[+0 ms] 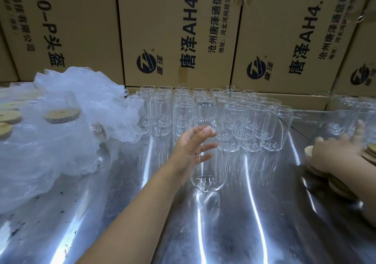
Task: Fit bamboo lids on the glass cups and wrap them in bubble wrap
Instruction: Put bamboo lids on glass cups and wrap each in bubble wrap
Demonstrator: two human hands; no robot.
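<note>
Head view: my left hand wraps one cup, which stands forward of the other cups on the surface, clear for lidding. My right hand rests on the lids, likely selecting one, but blur hides its grip. Bubble wrap lies left, within reach.

Cardboard boxes read "唐泽AH4.0"; the left box "4.0-P头盔".

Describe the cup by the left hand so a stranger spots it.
On the shiny metal table, a block of empty glass cups stands before the cardboard boxes. The lone cup is in front of that block; unlike the packed ones, it stands apart, the left hand at its side.
</note>
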